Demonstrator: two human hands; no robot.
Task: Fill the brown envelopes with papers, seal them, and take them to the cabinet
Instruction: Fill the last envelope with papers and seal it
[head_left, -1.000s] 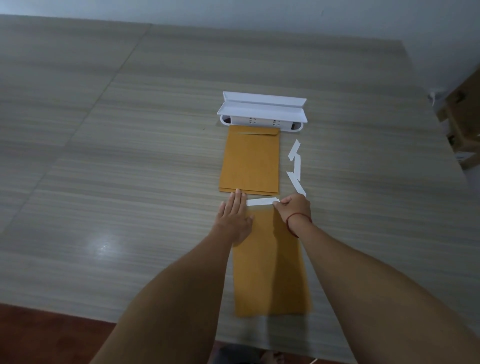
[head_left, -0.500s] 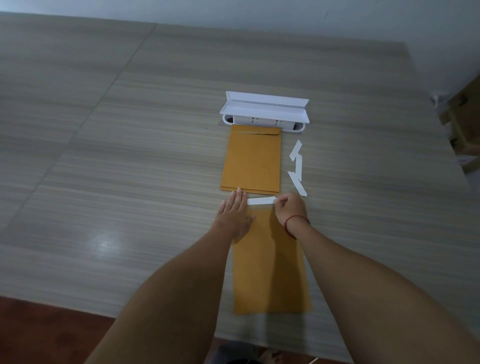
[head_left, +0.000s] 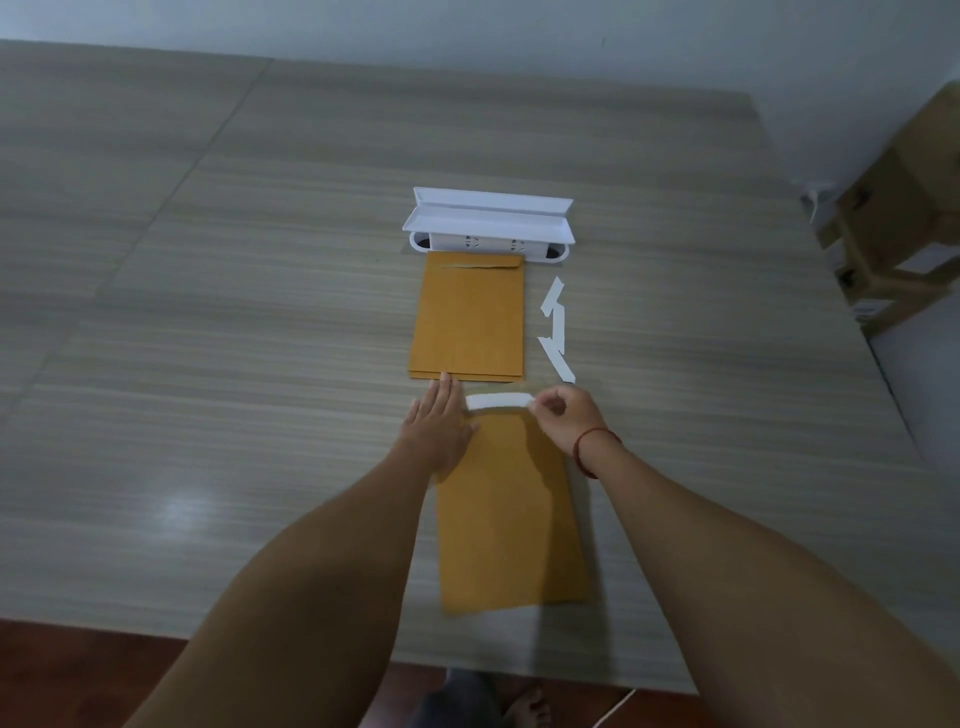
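A brown envelope (head_left: 511, 525) lies lengthwise on the table in front of me. Along its far end a white strip (head_left: 498, 401) arches up from the flap. My right hand (head_left: 563, 418) pinches the strip's right end. My left hand (head_left: 439, 426) presses flat, fingers straight, on the envelope's far left corner. Just beyond lies a small stack of brown envelopes (head_left: 467, 317), flap side up.
A white power-socket box (head_left: 491, 223) with its lid raised sits behind the stack. Several peeled white strips (head_left: 557, 330) lie to the stack's right. Cardboard boxes (head_left: 904, 218) stand past the table's right edge. The wooden table (head_left: 208, 338) stretches wide to the left.
The white strip, flat along the flap before, now bows upward as my right hand has lifted its right end. My left hand stays pressed on the envelope.
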